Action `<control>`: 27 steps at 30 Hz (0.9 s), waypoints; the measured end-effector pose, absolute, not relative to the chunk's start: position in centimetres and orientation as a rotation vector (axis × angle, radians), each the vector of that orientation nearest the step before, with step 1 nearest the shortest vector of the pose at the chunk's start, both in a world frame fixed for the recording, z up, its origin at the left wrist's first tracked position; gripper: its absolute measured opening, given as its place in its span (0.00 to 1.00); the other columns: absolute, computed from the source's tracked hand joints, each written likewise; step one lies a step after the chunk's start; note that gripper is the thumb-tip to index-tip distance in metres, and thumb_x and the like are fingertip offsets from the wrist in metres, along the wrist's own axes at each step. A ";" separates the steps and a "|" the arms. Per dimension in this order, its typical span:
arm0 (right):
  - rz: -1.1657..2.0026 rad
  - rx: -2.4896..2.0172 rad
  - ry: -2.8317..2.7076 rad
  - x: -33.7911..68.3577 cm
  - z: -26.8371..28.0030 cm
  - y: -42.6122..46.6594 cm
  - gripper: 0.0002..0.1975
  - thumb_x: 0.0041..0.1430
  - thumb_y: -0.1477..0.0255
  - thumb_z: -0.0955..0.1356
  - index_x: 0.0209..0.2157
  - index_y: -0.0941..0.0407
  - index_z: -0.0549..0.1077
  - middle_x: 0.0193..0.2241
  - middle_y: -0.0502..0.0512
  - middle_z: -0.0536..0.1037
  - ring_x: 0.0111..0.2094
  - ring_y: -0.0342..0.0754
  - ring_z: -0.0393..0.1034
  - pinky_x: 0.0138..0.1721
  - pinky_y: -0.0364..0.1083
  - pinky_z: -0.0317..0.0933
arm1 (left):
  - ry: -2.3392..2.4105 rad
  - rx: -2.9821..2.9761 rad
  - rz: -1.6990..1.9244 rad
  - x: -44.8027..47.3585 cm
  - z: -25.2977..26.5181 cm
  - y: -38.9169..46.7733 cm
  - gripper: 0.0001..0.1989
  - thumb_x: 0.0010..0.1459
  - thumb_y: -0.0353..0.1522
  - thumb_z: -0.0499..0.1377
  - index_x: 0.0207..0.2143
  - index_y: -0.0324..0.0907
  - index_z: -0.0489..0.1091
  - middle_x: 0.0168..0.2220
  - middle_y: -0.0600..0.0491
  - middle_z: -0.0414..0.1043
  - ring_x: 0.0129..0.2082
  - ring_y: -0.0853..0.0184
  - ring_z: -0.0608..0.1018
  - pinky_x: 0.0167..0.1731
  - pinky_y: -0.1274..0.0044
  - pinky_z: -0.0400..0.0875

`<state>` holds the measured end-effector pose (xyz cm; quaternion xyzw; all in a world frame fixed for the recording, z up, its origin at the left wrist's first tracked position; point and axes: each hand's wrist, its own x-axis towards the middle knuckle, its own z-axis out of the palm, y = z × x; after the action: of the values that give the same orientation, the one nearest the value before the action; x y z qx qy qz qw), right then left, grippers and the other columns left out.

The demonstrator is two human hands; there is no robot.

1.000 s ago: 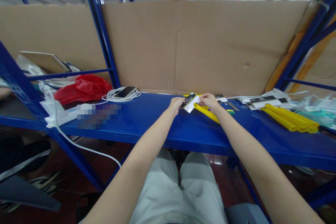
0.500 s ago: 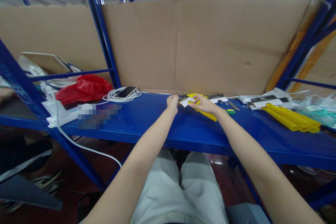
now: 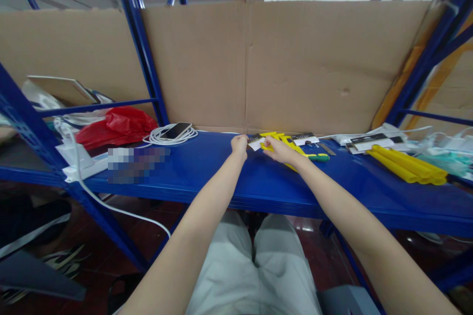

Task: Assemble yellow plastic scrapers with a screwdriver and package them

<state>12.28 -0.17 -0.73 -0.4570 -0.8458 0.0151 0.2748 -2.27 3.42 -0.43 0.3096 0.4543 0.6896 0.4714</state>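
My left hand (image 3: 240, 145) is closed on the left end of a small black-and-white card (image 3: 255, 143), held low over the blue shelf. Just to its right, my right hand (image 3: 280, 150) pinches a bit of yellow material (image 3: 266, 146) at the card's right side. More yellow strips (image 3: 277, 135) show behind the right hand, and a yellow end (image 3: 291, 168) pokes out below it. A green-and-yellow handle (image 3: 318, 157) lies by my right wrist. Behind that rest another black-and-white card (image 3: 305, 138) and a thin flat metal piece (image 3: 327, 148).
Yellow rolled tubes (image 3: 408, 164) and more packaged cards (image 3: 373, 142) lie at the right. To the left are a phone (image 3: 176, 131) on a coiled white cable (image 3: 155, 138), a red plastic bag (image 3: 117, 127) and a white power strip (image 3: 90, 167). Cardboard (image 3: 295, 64) walls off the back.
My right hand has drawn slightly left and its fingers have curled in more. More of the yellow strips and of the green-and-yellow handle now shows. My left hand still grips the card.
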 end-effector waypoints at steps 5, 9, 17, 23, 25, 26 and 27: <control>-0.040 -1.199 -2.404 11.4 -0.6 -0.8 0.08 0.59 0.77 0.62 0.41 0.56 0.66 0.42 0.58 0.72 0.44 0.48 0.66 0.46 0.48 0.58 | 1.197 0.757 1.704 -2.7 -0.7 3.9 0.07 0.39 0.19 0.53 0.18 0.38 0.64 0.18 0.56 0.64 0.26 0.65 0.75 0.29 0.74 0.70; -0.103 -1.313 -2.456 11.0 -0.6 -1.3 0.13 0.61 0.75 0.61 0.47 0.54 0.68 0.47 0.59 0.71 0.48 0.51 0.65 0.49 0.51 0.57 | 1.236 0.784 1.688 -2.9 -0.9 4.1 0.09 0.40 0.18 0.53 0.18 0.38 0.64 0.18 0.55 0.65 0.28 0.63 0.77 0.30 0.73 0.71; -0.346 -1.566 -2.562 9.8 -0.4 -2.5 0.23 0.62 0.77 0.56 0.56 0.50 0.63 0.53 0.61 0.67 0.48 0.55 0.68 0.45 0.54 0.61 | 1.290 0.793 1.613 -3.0 -1.3 4.9 0.08 0.42 0.19 0.54 0.19 0.38 0.64 0.20 0.51 0.68 0.29 0.60 0.78 0.27 0.73 0.71; -0.526 -1.652 -2.687 9.0 0.1 -3.8 0.25 0.61 0.80 0.54 0.58 0.54 0.62 0.51 0.69 0.67 0.43 0.57 0.72 0.40 0.55 0.63 | 1.324 0.814 1.581 -2.9 -1.7 5.5 0.08 0.41 0.18 0.54 0.22 0.37 0.66 0.20 0.50 0.68 0.28 0.59 0.78 0.25 0.73 0.70; -0.550 -1.654 -2.731 9.1 0.3 -4.0 0.25 0.61 0.80 0.54 0.58 0.55 0.63 0.50 0.69 0.69 0.43 0.57 0.71 0.40 0.54 0.63 | 1.352 0.840 1.568 -2.9 -1.9 5.8 0.08 0.41 0.18 0.55 0.23 0.37 0.66 0.20 0.50 0.67 0.28 0.60 0.77 0.24 0.74 0.70; -0.552 -1.649 -2.758 9.3 0.5 -4.1 0.24 0.61 0.80 0.54 0.57 0.55 0.64 0.50 0.69 0.69 0.44 0.58 0.71 0.41 0.54 0.63 | 1.369 0.859 1.564 -3.0 -2.1 6.0 0.08 0.42 0.18 0.55 0.24 0.37 0.66 0.21 0.50 0.67 0.28 0.60 0.77 0.24 0.74 0.70; -0.547 -1.644 -2.786 9.5 0.8 -4.1 0.24 0.61 0.80 0.55 0.56 0.54 0.66 0.49 0.68 0.70 0.45 0.58 0.71 0.41 0.54 0.63 | 1.389 0.880 1.562 -3.0 -2.3 6.3 0.07 0.42 0.19 0.56 0.25 0.37 0.67 0.22 0.50 0.67 0.28 0.61 0.76 0.25 0.74 0.70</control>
<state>9.49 -4.09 0.78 -0.4999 -0.8471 -0.1664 -0.0696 -3.05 6.25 -2.27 0.3516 0.5549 0.6242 0.4230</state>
